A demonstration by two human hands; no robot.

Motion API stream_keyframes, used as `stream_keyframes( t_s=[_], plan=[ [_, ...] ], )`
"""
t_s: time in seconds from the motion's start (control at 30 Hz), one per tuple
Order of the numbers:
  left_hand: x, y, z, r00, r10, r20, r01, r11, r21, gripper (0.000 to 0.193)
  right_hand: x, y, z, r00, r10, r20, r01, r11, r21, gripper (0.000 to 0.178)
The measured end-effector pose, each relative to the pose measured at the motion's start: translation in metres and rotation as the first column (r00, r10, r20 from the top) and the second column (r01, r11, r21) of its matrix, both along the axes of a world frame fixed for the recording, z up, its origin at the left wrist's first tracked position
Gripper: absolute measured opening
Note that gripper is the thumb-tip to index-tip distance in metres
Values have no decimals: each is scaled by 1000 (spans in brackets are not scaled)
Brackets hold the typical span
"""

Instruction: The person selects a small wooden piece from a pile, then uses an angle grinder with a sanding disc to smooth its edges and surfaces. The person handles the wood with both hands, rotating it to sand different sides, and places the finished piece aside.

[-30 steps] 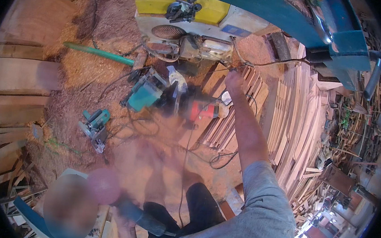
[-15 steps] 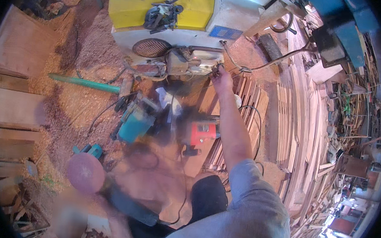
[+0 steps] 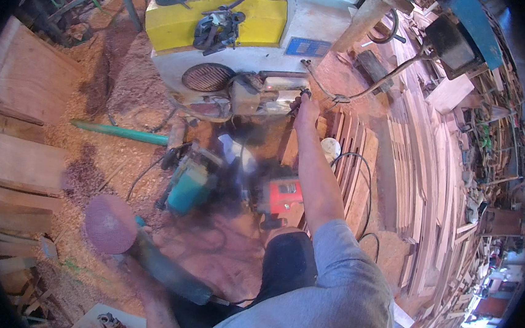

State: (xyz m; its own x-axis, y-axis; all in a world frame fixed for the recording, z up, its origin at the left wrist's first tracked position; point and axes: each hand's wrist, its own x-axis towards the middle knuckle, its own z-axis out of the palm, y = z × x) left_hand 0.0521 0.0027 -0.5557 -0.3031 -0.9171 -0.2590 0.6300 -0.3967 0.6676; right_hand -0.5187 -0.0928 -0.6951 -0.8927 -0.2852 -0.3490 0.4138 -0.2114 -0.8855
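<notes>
Right hand: right hand (image 3: 307,106) is stretched far forward, fingers closed on the end of the grey machine (image 3: 261,96) that lies on the floor before the white base.
Left hand: left hand (image 3: 143,275) is low at the left, blurred; it grips the body of a dark green grinder (image 3: 165,267), fingers wrapped around.
Grinder look: round dark red sanding disc (image 3: 110,223) at its front end, facing up; black cord runs from the rear.
Grey machine look: boxy metal body, dusty, a round brown grille (image 3: 208,76) just beside it on the left.
Near things: teal power tool (image 3: 190,186) and red power tool (image 3: 281,196) lie between the two hands, with cables around them.
Floor: sawdust (image 3: 103,151) covers it; a green pipe (image 3: 120,132) lies at the left.
Edges: wooden planks (image 3: 423,164) are stacked at the right, broad boards (image 3: 19,83) at the left; open room is only a narrow middle strip.
</notes>
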Motion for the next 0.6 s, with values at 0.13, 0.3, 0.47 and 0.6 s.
stream_keyframes(
  t_s=[0.13, 0.3, 0.47, 0.6],
  plan=[
    [-2, 3, 7, 996, 17, 90, -19, 1000, 19, 78, 2, -7, -6, 995, 72, -65, -80, 989, -122, 9],
    [12, 7, 7, 966, -125, 224, 122, 992, 28, 80, -11, -7, 7, 963, 266, 40, -263, 963, -66, 9],
    [24, 5, -11, 989, -140, 53, 136, 989, 65, 68, -24, 5, 2, 928, 372, 21, -352, 893, -280, 23],
    [16, 6, -24, 983, -169, 75, 166, 985, 38, 63, -29, 15, -9, 973, 222, 64, -207, 960, -186, 41]
  ],
)
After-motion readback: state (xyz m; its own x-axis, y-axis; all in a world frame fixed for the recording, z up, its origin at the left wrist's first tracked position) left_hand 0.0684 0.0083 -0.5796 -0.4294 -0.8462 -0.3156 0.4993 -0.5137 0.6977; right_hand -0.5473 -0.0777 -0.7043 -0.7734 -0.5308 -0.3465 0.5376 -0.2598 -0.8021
